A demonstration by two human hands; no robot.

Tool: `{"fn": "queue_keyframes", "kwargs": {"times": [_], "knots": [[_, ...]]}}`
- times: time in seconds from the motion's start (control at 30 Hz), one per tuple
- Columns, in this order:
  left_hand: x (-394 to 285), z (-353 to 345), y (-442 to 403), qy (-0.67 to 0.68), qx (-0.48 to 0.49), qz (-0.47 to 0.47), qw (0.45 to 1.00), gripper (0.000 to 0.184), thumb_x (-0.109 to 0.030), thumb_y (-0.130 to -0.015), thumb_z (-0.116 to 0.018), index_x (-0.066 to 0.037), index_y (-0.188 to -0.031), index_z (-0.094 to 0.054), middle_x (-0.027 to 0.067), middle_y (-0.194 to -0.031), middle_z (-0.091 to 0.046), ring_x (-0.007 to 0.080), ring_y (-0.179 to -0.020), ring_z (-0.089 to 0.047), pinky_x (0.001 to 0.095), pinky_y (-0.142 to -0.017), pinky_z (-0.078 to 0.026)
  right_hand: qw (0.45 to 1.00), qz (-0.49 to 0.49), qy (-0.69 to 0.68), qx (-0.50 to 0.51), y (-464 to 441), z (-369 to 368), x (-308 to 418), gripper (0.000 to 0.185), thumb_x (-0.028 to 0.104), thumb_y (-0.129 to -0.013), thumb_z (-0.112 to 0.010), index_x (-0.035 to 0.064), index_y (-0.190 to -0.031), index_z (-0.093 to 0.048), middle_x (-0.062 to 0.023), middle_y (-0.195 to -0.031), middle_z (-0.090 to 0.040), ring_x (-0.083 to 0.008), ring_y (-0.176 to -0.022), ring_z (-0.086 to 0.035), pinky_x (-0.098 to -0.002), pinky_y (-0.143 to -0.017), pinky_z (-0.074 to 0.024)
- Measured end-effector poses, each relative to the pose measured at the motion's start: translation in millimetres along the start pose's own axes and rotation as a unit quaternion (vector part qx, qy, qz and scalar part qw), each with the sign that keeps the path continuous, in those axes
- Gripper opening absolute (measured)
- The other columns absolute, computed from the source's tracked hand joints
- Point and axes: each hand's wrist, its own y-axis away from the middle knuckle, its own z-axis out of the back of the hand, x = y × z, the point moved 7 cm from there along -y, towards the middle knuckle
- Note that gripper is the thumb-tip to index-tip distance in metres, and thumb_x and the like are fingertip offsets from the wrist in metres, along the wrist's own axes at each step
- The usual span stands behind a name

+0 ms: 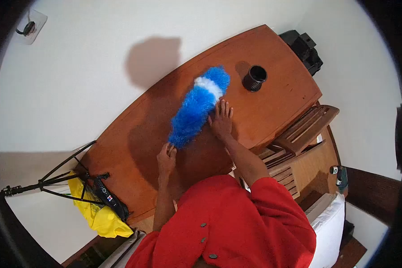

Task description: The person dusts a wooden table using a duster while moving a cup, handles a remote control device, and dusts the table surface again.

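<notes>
A fluffy blue duster [193, 114] with a white band near its far end lies slantwise over the brown wooden table [281, 105]. At its near end, the fingers of my left hand [166, 157] are closed around the tip. My right hand [221, 119] rests beside the duster's right side, palm down with fingers spread, its fingertips close to the white band. To the right of the duster's far end stands a black mesh cup [255, 78], upright.
Left of the table, a black tripod [60, 181] stands by a yellow bag [96, 214] and a remote control [103, 193]. A wooden folding chair [306, 129] is at the right edge. Black objects [301, 50] sit behind the table's far right corner.
</notes>
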Motion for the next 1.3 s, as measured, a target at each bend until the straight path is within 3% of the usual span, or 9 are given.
{"fn": "queue_keyframes", "kwargs": {"times": [0.17, 0.27, 0.47, 0.57, 0.67, 0.87, 0.97, 1.17, 1.3], "knots": [[-24, 29, -9, 0.047, -0.075, -0.035, 0.995, 0.046, -0.038, -0.106, -0.049, 0.003, -0.119, -0.065, 0.0176, -0.085, -0.069, 0.0292, -0.077, -0.069, 0.0394, -0.071, -0.053, 0.999, 0.012, -0.021, -0.024, 1, 7, 2, 0.075, 0.048, -0.096, -0.056, 0.0028, -0.153, -0.035, -0.0239, -0.162, -0.023, -0.0419, -0.15, -0.022, -0.0593, -0.121, -0.018], [-15, 36, -6, 0.022, -0.11, -0.011, 0.994, 0.032, -0.022, -0.102, -0.057, 0.003, -0.122, -0.064, 0.0156, -0.085, -0.068, 0.0239, -0.074, -0.065, 0.037, -0.07, -0.051, 0.999, 0.009, -0.025, -0.025, 1, 10, 4, 0.073, 0.047, -0.097, -0.055, 0.0034, -0.152, -0.036, -0.0248, -0.162, -0.022, -0.0416, -0.15, -0.022, -0.0597, -0.121, -0.0179], [-4, 45, -12, -0.015, 0.033, 0.021, 0.999, 0.03, -0.023, -0.101, -0.056, 0.003, -0.114, -0.066, 0.0178, -0.089, -0.069, 0.0278, -0.078, -0.066, 0.0381, -0.072, -0.052, 0.999, -0.003, -0.031, 0.018, 0, 8, 4, 0.071, 0.046, -0.101, -0.051, 0.0066, -0.156, -0.03, -0.0223, -0.165, -0.013, -0.041, -0.152, -0.014, -0.0604, -0.121, -0.0127], [-4, 59, -16, -0.046, -0.099, -0.124, 0.986, 0.027, -0.021, -0.1, -0.056, 0.002, -0.11, -0.067, 0.0198, -0.094, -0.07, 0.032, -0.083, -0.069, 0.0402, -0.076, -0.053, 0.999, -0.002, -0.048, 0.021, 1, 6, 1, 0.071, 0.047, -0.099, -0.053, 0.0061, -0.154, -0.034, -0.023, -0.164, -0.015, -0.0406, -0.152, -0.015, -0.0615, -0.121, -0.0139], [-11, 70, -20, -0.073, -0.179, -0.107, 0.975, 0.023, -0.016, -0.099, -0.057, 0.002, -0.108, -0.069, 0.0215, -0.095, -0.07, 0.0353, -0.086, -0.07, 0.0417, -0.078, -0.053, 0.998, -0.012, -0.04, 0.05, 10, 7, -7, 0.071, 0.045, -0.099, -0.054, 0.0079, -0.155, -0.033, -0.0221, -0.165, -0.012, -0.0411, -0.153, -0.012, -0.063, -0.121, -0.0112], [-26, 69, -55, -0.067, 0.011, -0.087, 0.994, 0.019, -0.009, -0.094, -0.06, 0.005, -0.105, -0.066, 0.0241, -0.093, -0.068, 0.038, -0.088, -0.07, 0.0439, -0.078, -0.053, 0.993, -0.1, -0.039, 0.053, 33, 25, -29, 0.066, 0.045, -0.103, -0.047, 0.01, -0.156, -0.032, -0.0215, -0.166, -0.012, -0.042, -0.153, -0.012, -0.064, -0.12, -0.009], [-45, 68, -72, -0.097, -0.068, -0.095, 0.988, 0.016, 0.0, -0.089, -0.061, 0.003, -0.103, -0.066, 0.0236, -0.09, -0.068, 0.0366, -0.084, -0.07, 0.0409, -0.074, -0.052, 0.995, -0.088, -0.032, 0.019, 36, 26, -28, 0.066, 0.046, -0.103, -0.047, 0.0106, -0.157, -0.032, -0.0212, -0.166, -0.014, -0.0421, -0.153, -0.012, -0.0651, -0.12, -0.0089], [-81, 54, -94, -0.049, 0.005, -0.156, 0.987, 0.011, 0.004, -0.088, -0.06, 0.002, -0.099, -0.063, 0.0212, -0.081, -0.064, 0.0335, -0.073, -0.065, 0.0382, -0.069, -0.05, 0.995, -0.092, -0.027, 0.021, 36, 27, -28, 0.068, 0.047, -0.101, -0.048, 0.0099, -0.156, -0.032, -0.0215, -0.164, -0.017, -0.0424, -0.152, -0.015, -0.0642, -0.12, -0.0097], [-70, 47, -93, -0.09, 0.008, -0.075, 0.993, 0.011, 0.005, -0.088, -0.059, 0.002, -0.099, -0.061, 0.02, -0.08, -0.064, 0.0321, -0.072, -0.065, 0.0365, -0.068, -0.05, 0.994, -0.097, -0.025, 0.033, 37, 27, -28, 0.067, 0.047, -0.101, -0.049, 0.0102, -0.156, -0.033, -0.0207, -0.165, -0.015, -0.0418, -0.152, -0.014, -0.0638, -0.12, -0.01]]}}
